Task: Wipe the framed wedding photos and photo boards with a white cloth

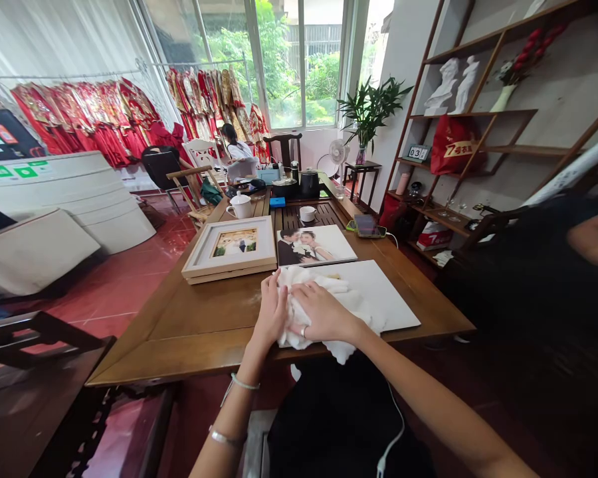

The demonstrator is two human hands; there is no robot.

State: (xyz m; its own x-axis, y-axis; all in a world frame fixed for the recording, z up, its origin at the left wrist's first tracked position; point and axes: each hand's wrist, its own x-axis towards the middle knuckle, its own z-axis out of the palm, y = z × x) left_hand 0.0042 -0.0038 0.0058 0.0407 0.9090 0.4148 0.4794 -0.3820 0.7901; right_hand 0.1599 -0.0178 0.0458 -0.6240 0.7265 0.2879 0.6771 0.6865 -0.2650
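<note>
A crumpled white cloth (351,309) lies bunched over a flat pale panel (396,299) at the near edge of the wooden table. My right hand (321,312) presses on the cloth with bent fingers and grips it. Against its left side, my left hand (272,309) holds the bunched edge, thumb beside the fingers. Part of the cloth hangs over the table's edge. Just beyond the panel is a printed photo panel (336,245) of a couple. To its left sits a light wooden picture frame (199,255), stacked on another.
On the wooden table (179,338) stand a lidded white mug (239,205), a small white cup (307,214), a dark kettle (309,182) and phones (369,226) with a cable. A person (235,147) sits at the far end. Another person's arm (595,240) shows at right.
</note>
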